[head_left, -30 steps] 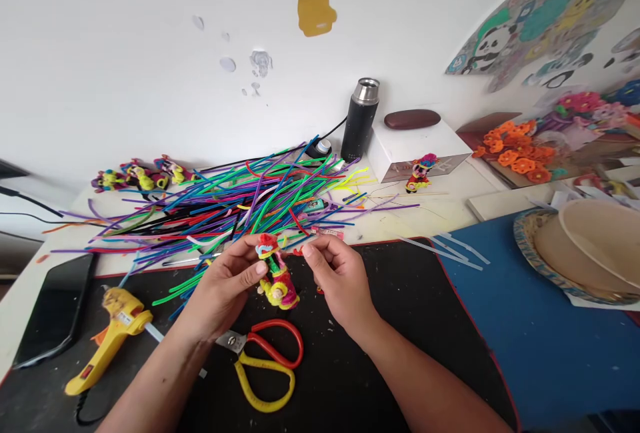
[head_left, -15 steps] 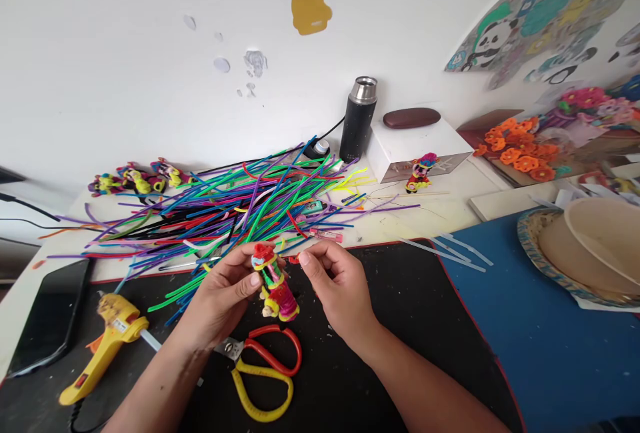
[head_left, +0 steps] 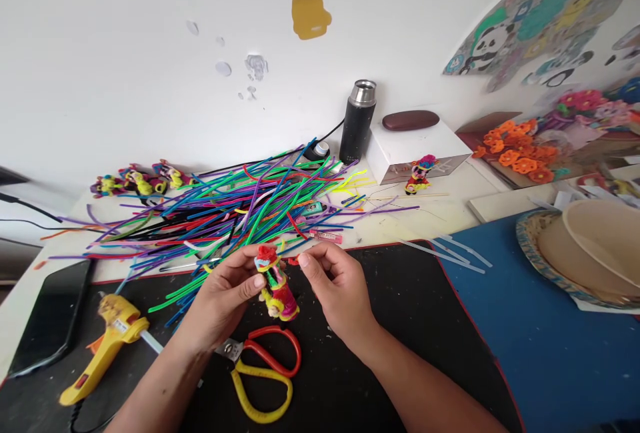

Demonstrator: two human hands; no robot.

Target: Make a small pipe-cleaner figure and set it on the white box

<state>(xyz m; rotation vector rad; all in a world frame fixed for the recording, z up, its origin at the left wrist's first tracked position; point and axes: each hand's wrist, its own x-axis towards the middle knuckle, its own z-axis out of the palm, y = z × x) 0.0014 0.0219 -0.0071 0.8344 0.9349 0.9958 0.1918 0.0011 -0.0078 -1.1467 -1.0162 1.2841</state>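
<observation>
Between thumb and fingers, my left hand (head_left: pixel 227 293) grips a small pipe-cleaner figure (head_left: pixel 280 296) in red, yellow, green and magenta, held tilted above the black mat (head_left: pixel 400 353). Close to its right side, my right hand (head_left: pixel 343 293) pinches a small red piece (head_left: pixel 293 260), mostly hidden by the fingertips; a narrow gap separates it from the figure. Below the hands lie scissors (head_left: pixel 265 373) with one red and one yellow handle, their blades partly under my left wrist. A yellow glue gun (head_left: pixel 107 346) rests left of my left forearm.
Behind the hands spreads a heap of coloured pipe cleaners (head_left: pixel 250 199). A phone (head_left: pixel 50 316) lies at left. Similar figures (head_left: pixel 143 181) lie at the back left; another figure (head_left: pixel 420 176) stands by a white box (head_left: pixel 400 146). Glue sticks (head_left: pixel 460 253) and a bowl (head_left: pixel 545 253) are at right.
The figure has turned slightly in my left hand. My right hand stays nearly in place with the red piece, and the camera view has shifted a little.
</observation>
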